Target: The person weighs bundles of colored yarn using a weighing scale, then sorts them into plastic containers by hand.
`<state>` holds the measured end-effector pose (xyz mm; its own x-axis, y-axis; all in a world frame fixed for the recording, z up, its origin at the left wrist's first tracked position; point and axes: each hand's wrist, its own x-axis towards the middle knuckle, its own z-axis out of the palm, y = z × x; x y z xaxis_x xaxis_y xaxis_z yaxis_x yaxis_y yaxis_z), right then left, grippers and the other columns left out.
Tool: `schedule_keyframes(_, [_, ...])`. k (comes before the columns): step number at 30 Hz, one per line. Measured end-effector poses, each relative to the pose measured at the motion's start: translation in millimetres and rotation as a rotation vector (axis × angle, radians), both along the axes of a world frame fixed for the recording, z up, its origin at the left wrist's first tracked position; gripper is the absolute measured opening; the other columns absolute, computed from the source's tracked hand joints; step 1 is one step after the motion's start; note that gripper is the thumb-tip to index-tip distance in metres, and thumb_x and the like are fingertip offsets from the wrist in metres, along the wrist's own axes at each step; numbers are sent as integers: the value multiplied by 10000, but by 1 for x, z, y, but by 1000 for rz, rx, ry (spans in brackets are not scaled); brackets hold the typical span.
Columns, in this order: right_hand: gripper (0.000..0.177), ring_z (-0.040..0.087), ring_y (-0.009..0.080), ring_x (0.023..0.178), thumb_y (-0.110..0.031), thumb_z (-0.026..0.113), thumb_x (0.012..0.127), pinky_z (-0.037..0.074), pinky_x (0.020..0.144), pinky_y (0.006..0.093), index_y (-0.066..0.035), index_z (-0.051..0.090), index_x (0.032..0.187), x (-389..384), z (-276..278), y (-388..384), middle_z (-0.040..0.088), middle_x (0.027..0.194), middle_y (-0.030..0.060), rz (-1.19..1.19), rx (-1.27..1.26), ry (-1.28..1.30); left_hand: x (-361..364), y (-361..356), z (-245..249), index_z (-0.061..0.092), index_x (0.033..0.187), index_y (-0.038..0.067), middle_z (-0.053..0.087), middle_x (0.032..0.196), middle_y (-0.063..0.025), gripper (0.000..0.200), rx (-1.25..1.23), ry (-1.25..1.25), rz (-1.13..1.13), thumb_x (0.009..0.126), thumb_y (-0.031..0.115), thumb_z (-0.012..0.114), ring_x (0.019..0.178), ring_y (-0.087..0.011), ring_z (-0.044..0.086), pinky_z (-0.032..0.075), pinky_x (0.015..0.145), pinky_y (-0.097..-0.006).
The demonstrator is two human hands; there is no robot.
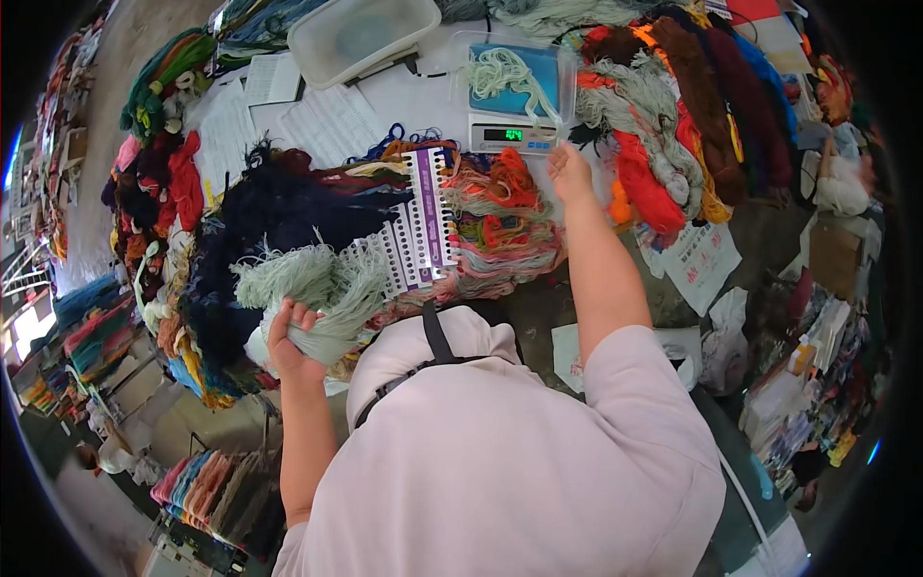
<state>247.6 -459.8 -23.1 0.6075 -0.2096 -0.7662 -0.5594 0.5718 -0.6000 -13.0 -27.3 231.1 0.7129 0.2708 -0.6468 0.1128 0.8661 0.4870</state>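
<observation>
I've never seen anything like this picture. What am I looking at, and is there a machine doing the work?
No robot here, just a person with two bare hands. There is a single picture, taken by a camera worn on the head and looking down, so the person's pale shirt fills the bottom. The left hand holds a bundle of pale green yarn. The right hand is open beside a digital scale, where similar pale strands lie; whether it touches them is hard to tell. Around them lie dark blue yarn, red yarn, hole-punched cards and papers.
</observation>
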Motion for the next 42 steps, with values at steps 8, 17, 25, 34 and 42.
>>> schedule_keyframes(8, [279, 563, 178, 831, -288, 670, 834, 432, 706, 369, -111, 554, 1016, 17, 4, 12, 582, 934, 25, 32, -37, -16, -9, 5, -5, 514, 961, 95, 474, 740, 10, 64, 4, 41, 65, 910, 133, 512, 656, -133, 482, 436, 822, -344])
schedule_keyframes(17, [244, 536, 154, 806, -314, 690, 817, 394, 723, 352, -133, 552, 904, 29, -5, 9, 553, 824, 0, 29, -15, 42, -16, 11, -20, 530, 998, 90, 503, 760, -6, 130, -61, 23, 106, 883, 149, 547, 677, -158, 503, 448, 825, -371])
schedule_keyframes(25, [317, 537, 168, 878, -290, 702, 819, 389, 781, 357, -105, 571, 1041, 30, -6, 3, 563, 901, 8, 49, -68, 50, -6, 4, -9, 524, 939, 101, 481, 744, 11, 73, -24, 85, 123, 892, 153, 544, 642, -136, 479, 437, 814, -352])
schedule_keyframes(34, [168, 483, 138, 652, -181, 563, 833, 401, 606, 306, -15, 587, 828, 17, 124, 87, 536, 714, 29, 423, -988, -698, -6, 7, -7, 530, 1131, 53, 452, 742, 14, 276, -299, -417, -60, 918, 228, 514, 631, -115, 462, 435, 883, -354])
schedule_keyframes(42, [179, 574, 109, 652, -139, 605, 866, 476, 615, 287, -12, 618, 991, -164, 305, 279, 644, 748, 68, 1411, -407, -835, 0, -19, 9, 543, 1202, 32, 618, 1008, -70, 377, -250, -69, -285, 880, 217, 603, 902, -188, 612, 514, 788, -362])
